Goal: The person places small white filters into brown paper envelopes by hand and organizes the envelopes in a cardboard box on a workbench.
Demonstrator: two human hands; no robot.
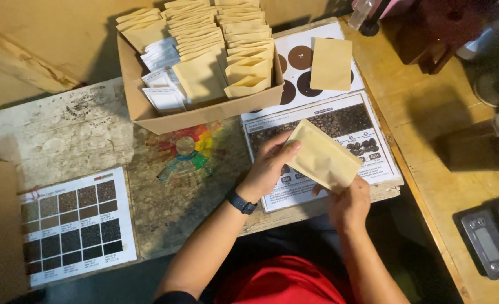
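Right hand (348,204): nearest the camera, closed on the lower right corner of a tan kraft paper pouch (322,162), fingers curled under it.
Left hand (269,166): thumb and fingers pinch the pouch's upper left edge; a dark wristband (241,202) sits on that wrist.
Pouch: held tilted between both hands, above the near table edge and over a laminated coffee bean chart (367,143); it looks flat and unfilled.
Step in hand: by my reading, a single pouch is being gripped at two corners and turned or opened; which end is the mouth I cannot tell.
Next move calls for: likely a firm pinch on one side while the other hand works the edge, keeping the thin paper from creasing.
Near surface: a worn, pale tabletop (74,135), scuffed and stained, with a roast colour swatch card (74,222) lying at the left.
Middle: a colour wheel print (187,149) on the tabletop, just in front of a cardboard box (198,115).
Box contents: rows of upright tan pouches (232,50) with some white packets (162,73) at the left side.
Beyond: a second loose pouch (331,63) lies on a sheet of brown circles (301,58).
Right side: a wooden bench (424,101) with a digital scale (489,242) at its near end.
Room: dim, with brown walls behind.
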